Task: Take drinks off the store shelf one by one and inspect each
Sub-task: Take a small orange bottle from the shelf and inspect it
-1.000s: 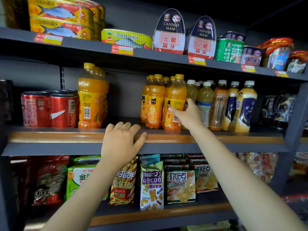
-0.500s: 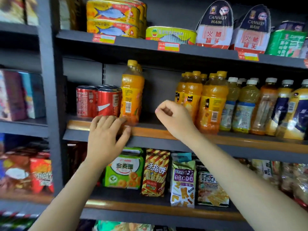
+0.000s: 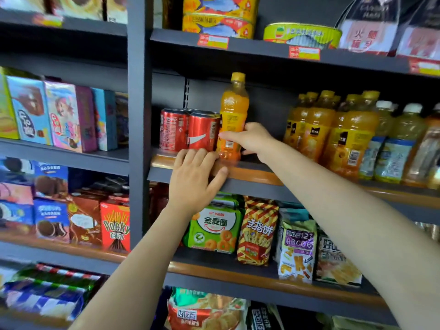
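A tall orange juice bottle [image 3: 233, 110] with a yellow cap stands alone on the middle shelf [image 3: 252, 173], just right of two red soda cans [image 3: 190, 131]. My right hand [image 3: 250, 140] wraps around the lower half of that bottle, fingers across its front. My left hand [image 3: 194, 177] lies flat on the shelf's wooden front edge below the cans, fingers straight. Further right stands a group of orange juice bottles [image 3: 333, 129] and paler tea bottles [image 3: 395, 144].
Above sits a shelf of fish tins [image 3: 220, 17] and canned ham. Snack bags [image 3: 257, 231] fill the shelf below. A grey upright post [image 3: 139, 120] separates a left bay of biscuit boxes [image 3: 62, 115].
My right hand left the grouped orange bottles, swept left and closed around the lone orange bottle. My left hand slid left along the shelf edge. The view swung left.
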### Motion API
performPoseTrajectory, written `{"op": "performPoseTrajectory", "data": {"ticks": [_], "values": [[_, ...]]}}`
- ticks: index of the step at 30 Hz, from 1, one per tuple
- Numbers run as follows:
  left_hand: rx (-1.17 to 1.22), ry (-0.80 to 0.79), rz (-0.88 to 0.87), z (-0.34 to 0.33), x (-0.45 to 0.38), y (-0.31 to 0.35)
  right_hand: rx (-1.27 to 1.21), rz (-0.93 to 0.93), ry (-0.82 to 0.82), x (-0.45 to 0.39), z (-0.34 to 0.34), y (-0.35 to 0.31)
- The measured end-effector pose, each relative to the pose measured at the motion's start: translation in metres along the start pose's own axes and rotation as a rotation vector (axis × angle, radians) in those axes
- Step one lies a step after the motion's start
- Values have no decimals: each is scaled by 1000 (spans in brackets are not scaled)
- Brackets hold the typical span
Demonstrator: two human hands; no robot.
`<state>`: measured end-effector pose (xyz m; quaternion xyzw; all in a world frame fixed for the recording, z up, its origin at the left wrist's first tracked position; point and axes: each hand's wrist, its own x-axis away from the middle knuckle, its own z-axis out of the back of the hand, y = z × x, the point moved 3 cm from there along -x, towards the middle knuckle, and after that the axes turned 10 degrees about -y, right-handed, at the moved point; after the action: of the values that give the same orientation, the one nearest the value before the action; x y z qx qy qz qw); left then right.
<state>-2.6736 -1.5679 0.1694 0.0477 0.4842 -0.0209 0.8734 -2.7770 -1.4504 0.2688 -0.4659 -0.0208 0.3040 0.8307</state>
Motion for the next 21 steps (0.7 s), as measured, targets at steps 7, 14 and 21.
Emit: {"op": "performPoseTrajectory", "data": {"ticks": [7,14,21], "values": [[33,16,-14,2,-2,-1,222,167,132,28,32,-10],[228,-98,14,16,-9,-2,367,213,143,97,55,-34],[1223,-142,273,47,48,67,-153,65,-100,187,6,19]]}}
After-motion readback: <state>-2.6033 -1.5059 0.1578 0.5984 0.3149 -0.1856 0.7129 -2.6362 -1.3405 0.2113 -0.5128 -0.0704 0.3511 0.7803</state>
